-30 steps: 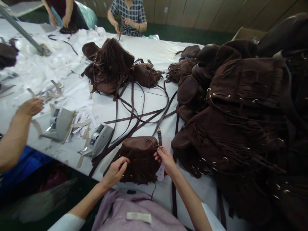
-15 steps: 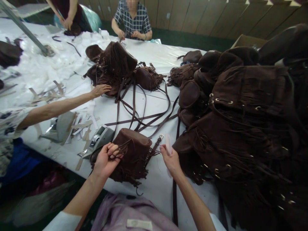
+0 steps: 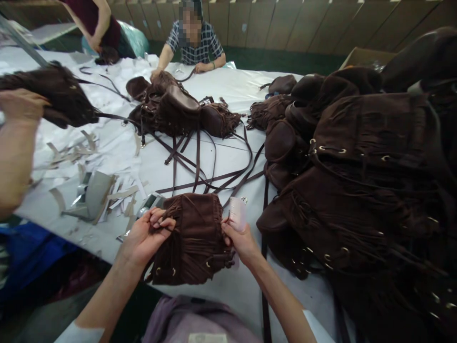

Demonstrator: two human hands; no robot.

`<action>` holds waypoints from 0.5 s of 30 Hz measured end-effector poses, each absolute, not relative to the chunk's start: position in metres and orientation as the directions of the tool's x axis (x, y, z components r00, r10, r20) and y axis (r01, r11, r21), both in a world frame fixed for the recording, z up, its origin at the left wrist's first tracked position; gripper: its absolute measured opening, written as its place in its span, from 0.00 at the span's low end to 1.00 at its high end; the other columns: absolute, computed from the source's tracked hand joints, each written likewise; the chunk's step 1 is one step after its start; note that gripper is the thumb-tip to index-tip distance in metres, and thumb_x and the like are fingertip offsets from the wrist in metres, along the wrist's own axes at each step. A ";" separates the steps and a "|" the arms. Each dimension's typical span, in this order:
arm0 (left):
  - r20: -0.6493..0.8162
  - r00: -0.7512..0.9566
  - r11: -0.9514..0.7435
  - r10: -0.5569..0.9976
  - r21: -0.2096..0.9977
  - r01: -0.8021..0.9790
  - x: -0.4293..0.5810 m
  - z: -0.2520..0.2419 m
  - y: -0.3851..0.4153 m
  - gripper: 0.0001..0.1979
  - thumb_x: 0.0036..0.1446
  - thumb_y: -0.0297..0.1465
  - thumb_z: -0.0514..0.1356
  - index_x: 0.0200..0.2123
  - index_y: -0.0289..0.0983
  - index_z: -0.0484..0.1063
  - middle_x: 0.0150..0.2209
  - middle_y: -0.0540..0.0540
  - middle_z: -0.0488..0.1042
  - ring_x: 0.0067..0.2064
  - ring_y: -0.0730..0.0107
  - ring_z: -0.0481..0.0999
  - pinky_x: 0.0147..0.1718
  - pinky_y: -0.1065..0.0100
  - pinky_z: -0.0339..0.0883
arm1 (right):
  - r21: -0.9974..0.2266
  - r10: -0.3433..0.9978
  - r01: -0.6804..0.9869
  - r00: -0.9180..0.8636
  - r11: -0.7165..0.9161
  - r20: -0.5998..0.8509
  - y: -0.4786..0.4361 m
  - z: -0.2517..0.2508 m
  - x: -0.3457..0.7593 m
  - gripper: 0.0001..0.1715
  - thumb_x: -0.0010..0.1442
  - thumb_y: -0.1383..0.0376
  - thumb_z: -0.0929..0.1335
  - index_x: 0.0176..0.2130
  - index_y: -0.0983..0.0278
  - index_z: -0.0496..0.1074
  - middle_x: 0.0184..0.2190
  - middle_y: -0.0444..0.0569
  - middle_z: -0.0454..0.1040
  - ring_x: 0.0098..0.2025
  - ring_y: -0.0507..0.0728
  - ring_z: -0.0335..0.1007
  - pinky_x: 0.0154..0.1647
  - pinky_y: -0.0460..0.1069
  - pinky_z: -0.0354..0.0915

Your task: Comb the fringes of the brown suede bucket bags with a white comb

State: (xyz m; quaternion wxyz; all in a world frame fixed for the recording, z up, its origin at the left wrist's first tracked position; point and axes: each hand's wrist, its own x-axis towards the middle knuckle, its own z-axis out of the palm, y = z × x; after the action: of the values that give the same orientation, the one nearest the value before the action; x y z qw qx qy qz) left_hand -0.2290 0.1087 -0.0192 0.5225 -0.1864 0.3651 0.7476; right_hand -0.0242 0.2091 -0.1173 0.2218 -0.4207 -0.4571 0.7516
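Note:
A dark brown fringed drawstring bag (image 3: 196, 224) lies in front of me, its gold eyelets toward me. My left hand (image 3: 148, 233) is closed on the bag's thin drawstring cords (image 3: 164, 220) at its left side. My right hand (image 3: 241, 238) is closed round a pale pink, flat, translucent piece (image 3: 237, 213), whose kind I cannot make out. The thumb and fingers of that hand also touch the bag's fringed right edge. Behind the pink piece a small metal buckle (image 3: 244, 200) shows.
A big pile of brown bags (image 3: 371, 138) covers the right side. More bags (image 3: 174, 109) and long straps lie ahead. Grey tape dispensers (image 3: 94, 197) and paper scraps stand left. A co-worker's arm (image 3: 16, 157) holds another bag (image 3: 53, 95). A person in checks (image 3: 194, 50) sits opposite.
My bag has turned so its eyelets and fringe face me. My right hand has moved left to its edge, the pink piece now flat-on. The co-worker at left has lifted a bag away.

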 end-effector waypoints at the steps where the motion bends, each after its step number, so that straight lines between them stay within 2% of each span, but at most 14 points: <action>1: -0.666 -0.386 -0.161 0.638 0.375 -0.913 -0.234 -0.023 0.108 0.18 0.67 0.23 0.39 0.23 0.38 0.51 0.19 0.58 0.50 0.18 0.82 0.54 0.22 0.76 0.56 | -0.852 0.702 0.017 -0.559 -0.523 -0.441 0.213 -0.112 -0.018 0.20 0.49 0.52 0.71 0.34 0.63 0.68 0.20 0.38 0.63 0.16 0.46 0.52 0.15 0.43 0.49; 3: -0.646 -0.415 -0.080 0.640 0.482 -0.873 -0.239 -0.035 0.109 0.17 0.67 0.25 0.42 0.23 0.38 0.52 0.19 0.58 0.51 0.18 0.81 0.53 0.23 0.75 0.57 | -0.809 0.679 -0.043 -0.572 -0.586 -0.461 0.219 -0.103 -0.007 0.22 0.47 0.52 0.73 0.35 0.62 0.67 0.21 0.37 0.64 0.16 0.45 0.52 0.15 0.42 0.48; 4: -0.600 -0.471 -0.026 0.647 0.600 -0.800 -0.239 -0.042 0.109 0.17 0.66 0.27 0.43 0.23 0.38 0.53 0.20 0.57 0.50 0.19 0.80 0.53 0.23 0.74 0.57 | -0.789 0.671 -0.068 -0.574 -0.611 -0.469 0.220 -0.100 -0.003 0.22 0.46 0.52 0.74 0.35 0.62 0.67 0.21 0.37 0.64 0.16 0.44 0.52 0.15 0.42 0.48; 6: -0.431 -0.609 0.063 0.666 0.846 -0.530 -0.234 -0.057 0.111 0.16 0.65 0.33 0.49 0.24 0.38 0.56 0.21 0.57 0.52 0.21 0.77 0.53 0.24 0.73 0.56 | -0.756 0.664 -0.107 -0.568 -0.646 -0.487 0.222 -0.100 0.001 0.23 0.45 0.53 0.75 0.35 0.62 0.66 0.21 0.37 0.64 0.16 0.44 0.51 0.15 0.41 0.48; 7: -0.332 -0.642 0.107 0.691 0.926 -0.363 -0.230 -0.065 0.111 0.15 0.63 0.36 0.52 0.25 0.38 0.60 0.21 0.56 0.54 0.22 0.76 0.54 0.25 0.73 0.55 | -0.744 0.662 -0.119 -0.562 -0.658 -0.496 0.223 -0.102 0.002 0.23 0.44 0.53 0.76 0.35 0.62 0.67 0.21 0.37 0.65 0.16 0.44 0.51 0.15 0.41 0.48; 9: -0.158 -0.561 0.203 0.813 0.979 0.017 -0.215 -0.081 0.109 0.11 0.57 0.40 0.60 0.30 0.39 0.68 0.24 0.54 0.60 0.26 0.73 0.59 0.28 0.71 0.56 | -0.727 0.660 -0.130 -0.548 -0.674 -0.514 0.224 -0.110 0.002 0.24 0.42 0.55 0.77 0.34 0.62 0.68 0.21 0.38 0.66 0.15 0.44 0.52 0.14 0.41 0.48; 10: -0.113 -0.446 0.232 0.888 0.947 0.222 -0.205 -0.089 0.108 0.10 0.54 0.40 0.63 0.35 0.40 0.72 0.27 0.52 0.64 0.30 0.71 0.62 0.32 0.69 0.58 | -0.723 0.661 -0.131 -0.539 -0.678 -0.522 0.224 -0.115 0.002 0.24 0.42 0.56 0.77 0.34 0.63 0.68 0.20 0.38 0.66 0.15 0.43 0.52 0.14 0.40 0.48; 12: -0.109 -0.170 0.193 0.979 0.755 0.627 -0.182 -0.107 0.104 0.21 0.50 0.40 0.66 0.48 0.44 0.72 0.34 0.47 0.67 0.37 0.63 0.65 0.38 0.64 0.60 | -0.719 0.665 -0.132 -0.520 -0.683 -0.536 0.225 -0.123 0.002 0.23 0.41 0.57 0.78 0.33 0.63 0.69 0.19 0.38 0.66 0.15 0.43 0.52 0.13 0.40 0.47; 14: -0.175 -0.034 0.122 0.984 0.524 0.843 -0.157 -0.126 0.102 0.31 0.47 0.40 0.67 0.56 0.47 0.67 0.40 0.44 0.67 0.41 0.57 0.65 0.40 0.58 0.60 | -0.719 0.674 -0.133 -0.497 -0.682 -0.547 0.227 -0.129 0.004 0.23 0.41 0.57 0.78 0.33 0.64 0.69 0.19 0.38 0.66 0.14 0.43 0.52 0.13 0.40 0.47; 15: -0.208 -0.036 0.128 0.978 0.450 0.884 -0.146 -0.135 0.101 0.30 0.47 0.39 0.68 0.55 0.47 0.67 0.41 0.43 0.66 0.42 0.55 0.65 0.40 0.57 0.60 | -0.720 0.677 -0.131 -0.486 -0.682 -0.553 0.229 -0.130 0.006 0.23 0.41 0.58 0.78 0.33 0.64 0.69 0.19 0.38 0.67 0.14 0.43 0.52 0.13 0.40 0.47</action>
State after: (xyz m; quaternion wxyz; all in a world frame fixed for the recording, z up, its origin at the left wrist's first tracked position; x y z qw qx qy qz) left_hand -0.1465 0.1011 -0.1347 0.2364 0.6528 0.7128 0.0992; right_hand 0.0058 0.2288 -0.1304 0.2512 -0.4406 -0.3098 0.8042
